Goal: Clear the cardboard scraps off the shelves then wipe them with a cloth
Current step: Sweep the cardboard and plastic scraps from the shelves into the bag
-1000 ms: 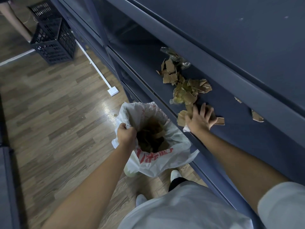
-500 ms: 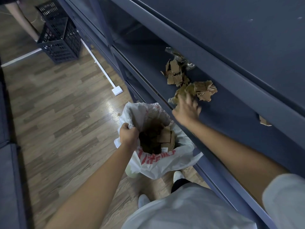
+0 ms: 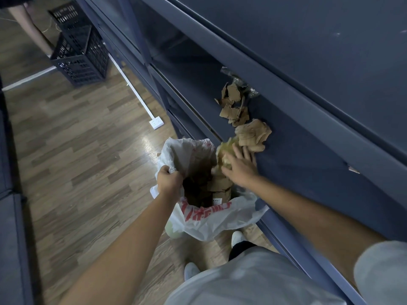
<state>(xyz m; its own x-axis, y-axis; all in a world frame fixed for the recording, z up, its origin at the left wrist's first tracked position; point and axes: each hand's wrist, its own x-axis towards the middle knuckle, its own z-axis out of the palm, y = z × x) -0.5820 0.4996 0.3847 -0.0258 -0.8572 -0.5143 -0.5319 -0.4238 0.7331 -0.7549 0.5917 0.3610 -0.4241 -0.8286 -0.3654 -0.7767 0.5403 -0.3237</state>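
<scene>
Brown cardboard scraps [image 3: 236, 108] lie in a loose heap on the dark blue shelf [image 3: 308, 164], with a second clump [image 3: 253, 134] nearer the front edge. My right hand [image 3: 239, 166] lies flat, fingers spread, on a yellowish crumpled wad [image 3: 224, 151] at the shelf's lip, right over the bag. My left hand [image 3: 168, 180] grips the rim of a white plastic bag [image 3: 211, 219] with red print and holds it wide under the shelf edge. Cardboard pieces [image 3: 220, 188] fill the bag. One small scrap [image 3: 353, 170] lies apart, further right on the shelf.
Crumpled clear plastic [image 3: 239, 81] lies behind the heap. A black slatted crate [image 3: 79, 56] stands on the wood floor [image 3: 77, 150] at the far left, beside another person's leg [image 3: 30, 29]. A white socket strip [image 3: 156, 123] lies on the floor near the shelf base.
My right hand swept one batch of scraps into the bag, reached further along the shelf, and has now dragged the yellowish wad to the shelf's edge. The left hand kept holding the bag.
</scene>
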